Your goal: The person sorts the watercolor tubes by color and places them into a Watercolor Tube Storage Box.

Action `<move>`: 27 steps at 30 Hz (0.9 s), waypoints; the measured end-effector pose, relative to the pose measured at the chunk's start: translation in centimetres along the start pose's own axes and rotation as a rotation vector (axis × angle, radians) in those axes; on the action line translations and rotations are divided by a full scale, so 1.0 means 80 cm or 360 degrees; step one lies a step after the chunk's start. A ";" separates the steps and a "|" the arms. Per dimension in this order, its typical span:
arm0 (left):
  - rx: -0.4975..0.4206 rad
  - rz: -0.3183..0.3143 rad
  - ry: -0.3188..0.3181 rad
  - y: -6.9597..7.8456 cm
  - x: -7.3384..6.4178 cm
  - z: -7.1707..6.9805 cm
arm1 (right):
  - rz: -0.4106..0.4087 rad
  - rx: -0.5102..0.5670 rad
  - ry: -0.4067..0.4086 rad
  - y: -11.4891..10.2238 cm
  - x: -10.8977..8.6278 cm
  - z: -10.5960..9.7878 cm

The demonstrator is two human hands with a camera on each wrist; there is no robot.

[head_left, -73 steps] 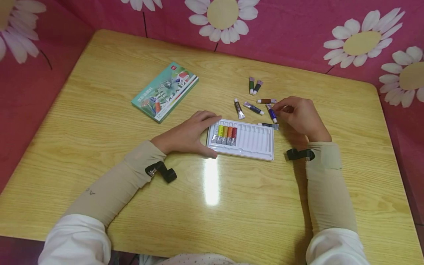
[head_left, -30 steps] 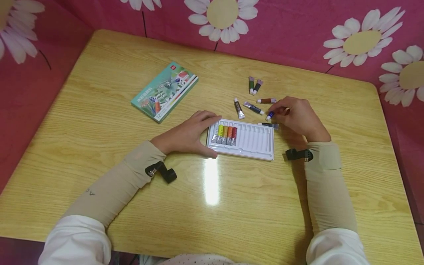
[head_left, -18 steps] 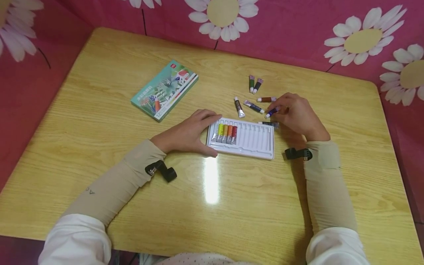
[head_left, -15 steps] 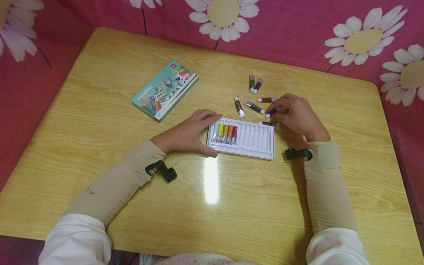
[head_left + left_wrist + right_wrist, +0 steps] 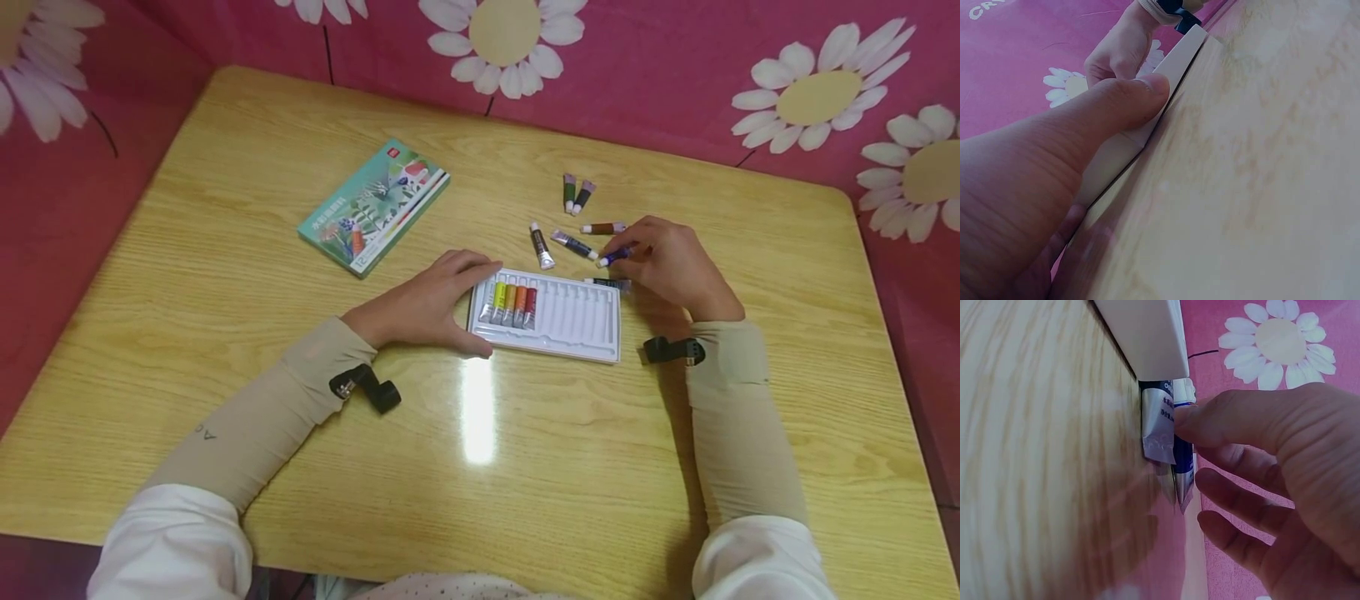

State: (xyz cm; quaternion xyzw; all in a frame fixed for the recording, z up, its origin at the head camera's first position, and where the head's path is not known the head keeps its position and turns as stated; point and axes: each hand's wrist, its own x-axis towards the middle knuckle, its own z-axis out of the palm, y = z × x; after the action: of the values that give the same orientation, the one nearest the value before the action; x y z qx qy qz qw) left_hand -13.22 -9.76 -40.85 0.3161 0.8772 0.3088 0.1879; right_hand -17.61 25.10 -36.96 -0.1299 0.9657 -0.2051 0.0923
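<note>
At the tips of the right hand (image 5: 670, 265), the blue tube (image 5: 617, 256) has swung its cap toward the white tray (image 5: 576, 317)

And that's the change! Two seconds ago this tube lies beside the right fingertips with its cap toward the person; now the cap slants across to the left hand's side, the tail end tucked behind the fingers. The right hand holds it in a narrow pinch, thumb in front in the right wrist view; how the fingers behind it sit, I cannot tell.

Over to the left hand (image 5: 426, 304), spread wide round the near end of the tray, thumb along the side closer to the body, fingers at the far side. It shows no shift, and neither does the tray.

What does it mean? Grip and angle are new, I'd judge; the count is not. Five tubes (image 5: 510, 305) sit in the slots closest to the left hand, the slots toward the right hand are bare, and the blue one is outside, just past the corner nearest the right hand.

Close company there: the black tube (image 5: 609, 284) lies on the body side of the pinch, by that corner, while the navy tube (image 5: 574, 245) lies just left of the blue cap, touching or not I cannot say. Beyond the right fingertips rests the brown tube (image 5: 602, 228), with the green tube (image 5: 569, 193) farther out, and the carton (image 5: 373, 208) lies well beyond the left hand
</note>
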 end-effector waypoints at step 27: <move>0.0002 -0.0007 0.0004 0.000 0.000 0.000 | -0.0014 -0.0035 0.0005 0.000 0.000 0.000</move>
State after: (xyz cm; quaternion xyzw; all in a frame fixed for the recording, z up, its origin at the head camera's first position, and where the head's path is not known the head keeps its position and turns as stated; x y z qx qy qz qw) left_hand -13.18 -9.77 -40.85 0.3139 0.8783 0.3082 0.1872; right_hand -17.61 25.08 -36.94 -0.1347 0.9675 -0.1950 0.0883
